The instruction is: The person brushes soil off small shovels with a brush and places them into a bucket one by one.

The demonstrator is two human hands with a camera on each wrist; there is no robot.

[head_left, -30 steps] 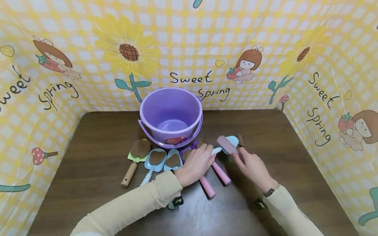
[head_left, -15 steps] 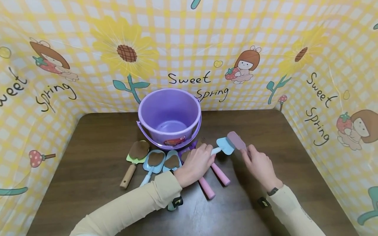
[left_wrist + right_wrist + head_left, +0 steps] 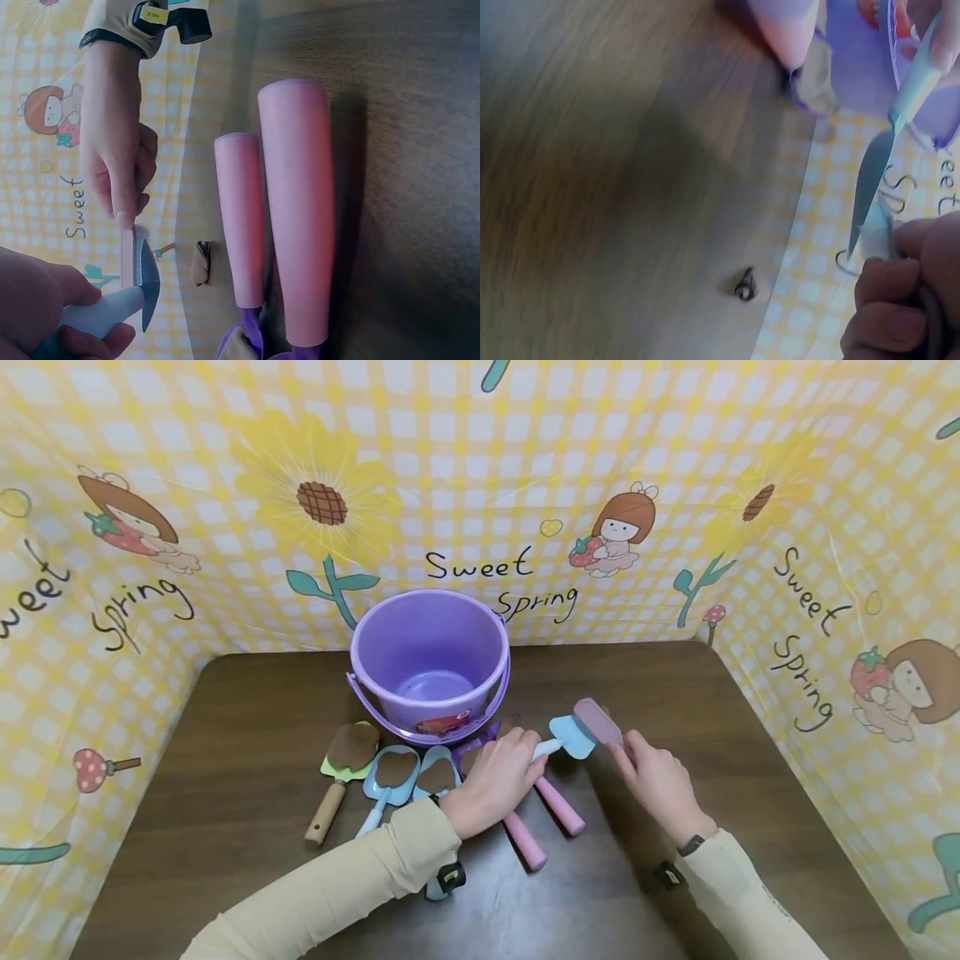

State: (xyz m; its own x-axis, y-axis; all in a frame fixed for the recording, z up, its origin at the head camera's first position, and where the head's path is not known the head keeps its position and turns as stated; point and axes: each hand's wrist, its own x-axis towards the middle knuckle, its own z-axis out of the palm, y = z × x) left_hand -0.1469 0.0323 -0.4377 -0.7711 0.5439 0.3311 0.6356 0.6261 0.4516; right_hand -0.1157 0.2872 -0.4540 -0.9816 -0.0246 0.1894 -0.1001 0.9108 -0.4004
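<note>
Blue shovel (image 3: 576, 737) is held up over the table, front-right of the bucket. The biggest thing around is the yellow checked cloth (image 3: 457, 452) on the walls, then the dark wood table (image 3: 195, 793), then the purple bucket (image 3: 393, 702) near the back edge.

Left hand (image 3: 491, 785) has its fingers wrapped round the blue shovel's handle; right hand (image 3: 663, 787) is gripping a flat mauve tool (image 3: 597, 721). From the head view the tool overlaps the blade. The wrist cams catch the blade edge-on with the tool right up by it, though I can't swear they're touching.

Head view gets the whole row: green shovel (image 3: 341, 777), two more blue shovels (image 3: 385, 794), all with brown patches, plus two pink handles (image 3: 525, 842) whose purple ends are partly behind the left hand. Left wrist shows those handles way better, and a small brown chunk (image 3: 201, 262) on the table.

As for looks, the held one has a light blue blade, kinda curved side-on, and a paler, almost white handle.
</note>
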